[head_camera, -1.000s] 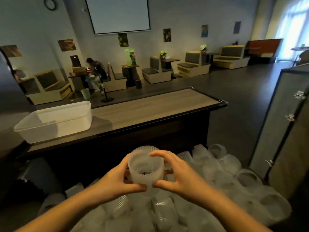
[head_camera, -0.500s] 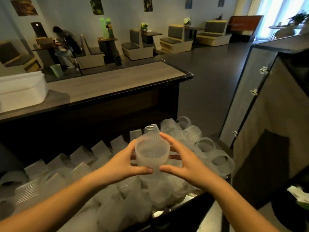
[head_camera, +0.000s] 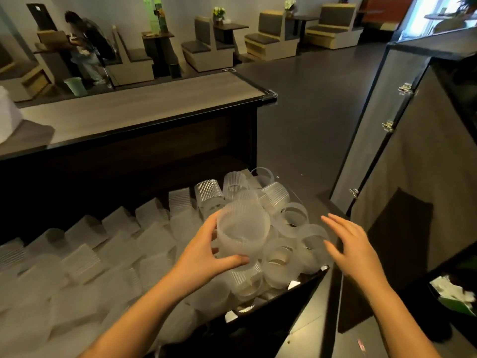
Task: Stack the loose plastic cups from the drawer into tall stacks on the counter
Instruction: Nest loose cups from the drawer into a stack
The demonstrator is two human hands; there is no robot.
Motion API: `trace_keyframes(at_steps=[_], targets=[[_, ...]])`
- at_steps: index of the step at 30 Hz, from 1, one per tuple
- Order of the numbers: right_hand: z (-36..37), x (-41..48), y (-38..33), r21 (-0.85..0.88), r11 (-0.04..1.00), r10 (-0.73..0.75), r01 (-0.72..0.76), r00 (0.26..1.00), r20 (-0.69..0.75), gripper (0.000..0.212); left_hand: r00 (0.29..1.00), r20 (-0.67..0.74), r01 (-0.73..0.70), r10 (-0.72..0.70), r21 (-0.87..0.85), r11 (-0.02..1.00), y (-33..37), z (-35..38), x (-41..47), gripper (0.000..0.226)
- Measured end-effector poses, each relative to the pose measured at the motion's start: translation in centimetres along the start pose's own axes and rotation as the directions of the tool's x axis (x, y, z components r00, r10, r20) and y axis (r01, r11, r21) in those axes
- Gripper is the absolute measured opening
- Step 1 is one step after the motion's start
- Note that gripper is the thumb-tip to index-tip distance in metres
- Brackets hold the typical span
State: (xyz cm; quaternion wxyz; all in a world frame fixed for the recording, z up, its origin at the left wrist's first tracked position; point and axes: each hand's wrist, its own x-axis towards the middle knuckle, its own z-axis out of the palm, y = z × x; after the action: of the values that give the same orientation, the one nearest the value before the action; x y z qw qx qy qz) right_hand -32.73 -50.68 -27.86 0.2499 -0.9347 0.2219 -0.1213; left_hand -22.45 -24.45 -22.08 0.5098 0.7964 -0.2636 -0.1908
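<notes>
Left hand (head_camera: 204, 257): grips a ribbed, clear plastic cup (head_camera: 241, 228). Thumb curled along the cup's near lower edge, fingers wrapped round its left wall. Cup is lifted, mouth tilted toward the camera. Possibly more than one cup nested here; the ribbing is too blurred to count.

Right hand (head_camera: 353, 251): fingers straight and spread, holding nothing. It sits to the right of the cup, clearly apart from it, over the right end of the drawer (head_camera: 313, 276).

The drawer is pulled out below both hands and heaped with loose cups (head_camera: 281, 259). Some lie on their sides with mouths facing up and out, others are bottom-up. The heap lies directly under the held cup and runs well to the left of the left forearm.

Counter (head_camera: 144, 104): wood-grain top, beyond the hands and above the drawer. White tub (head_camera: 7, 117) at its far left, well apart from the left hand.

Grey hinged panel (head_camera: 382, 140) stands to the right of the right hand
</notes>
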Motion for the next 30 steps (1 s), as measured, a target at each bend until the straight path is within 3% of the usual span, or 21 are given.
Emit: trace_keyframes(at_steps=[4, 10, 14, 18, 20, 22, 23, 26, 30], targets=[[1.4, 0.6, 0.9, -0.002, 0.999, 0.035, -0.035, 0.999, 0.011, 0.045, 0.999, 0.015, 0.053, -0.052, -0.090, 0.994, 0.0, 1.0, 0.4, 0.079], [2.9, 1.8, 1.5, 0.005, 1.000, 0.024, -0.023, 0.999, -0.040, 0.034, 0.997, 0.013, 0.082, -0.082, -0.071, 0.994, -0.7, 1.9, 0.5, 0.084], [1.9, 2.4, 0.7, 0.206, 0.978, 0.020, 0.018, 0.984, -0.179, 0.033, 0.998, -0.012, 0.058, -0.059, -0.064, 0.996, -0.9, 2.0, 0.5, 0.086], [-1.5, 2.8, -2.3, 0.519, 0.852, 0.112, 0.062, 0.948, -0.297, 0.028, 0.999, -0.032, -0.017, 0.019, 0.062, 0.998, -0.8, 1.9, 0.6, 0.080], [-3.3, 2.8, -4.3, 0.690, 0.723, 0.160, 0.042, 0.961, -0.226, 0.023, 0.999, -0.031, -0.040, 0.044, 0.117, 0.992, -0.8, 2.0, 0.7, 0.080], [-4.4, 2.7, -6.3, 0.810, 0.585, 0.100, -0.020, 0.994, -0.048, 0.022, 0.999, -0.026, -0.042, 0.046, 0.145, 0.989, -1.0, 2.1, 0.8, 0.081], [-4.5, 2.6, -7.2, 0.811, 0.583, 0.029, -0.052, 0.999, 0.043, 0.022, 0.999, -0.022, -0.043, 0.047, 0.154, 0.987, -1.2, 2.1, 0.9, 0.082], [-3.8, 2.6, -9.1, 0.675, 0.737, -0.146, -0.035, 0.967, 0.210, 0.024, 0.999, 0.001, -0.053, 0.054, 0.184, 0.982, -1.3, 2.1, 1.0, 0.083], [-2.3, 3.0, -9.5, 0.473, 0.877, -0.214, 0.087, 0.951, 0.221, 0.027, 0.996, 0.036, -0.094, 0.087, 0.285, 0.954, -1.2, 1.9, 1.1, 0.079]])
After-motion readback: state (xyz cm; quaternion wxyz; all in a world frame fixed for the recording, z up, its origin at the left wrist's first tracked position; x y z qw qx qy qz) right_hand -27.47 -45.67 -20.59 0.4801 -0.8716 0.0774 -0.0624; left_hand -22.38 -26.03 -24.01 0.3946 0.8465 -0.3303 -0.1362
